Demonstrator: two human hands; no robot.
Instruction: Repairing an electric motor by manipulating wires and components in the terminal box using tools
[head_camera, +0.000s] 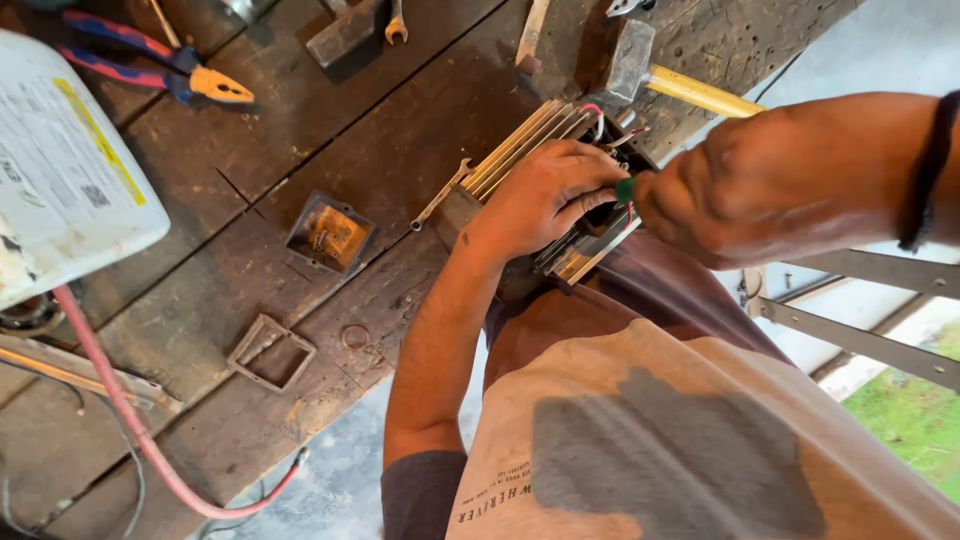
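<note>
My left hand (545, 195) is smeared with dark grease and lies on a grey metal block with pale, cream-coloured fins (520, 150). Just beside the block, my right hand (760, 185) shows a small green tool handle (624, 189), and a black band (925, 170) is on the wrist. Red and white wires (600, 115) come out at the far end of the block. Beyond the block lies a hammer with a yellow handle (700, 95). Well apart from the block are pliers with red and blue grips (130, 55) on the dark brown wooden bench (400, 90), and a pink cable (120, 410)
</note>
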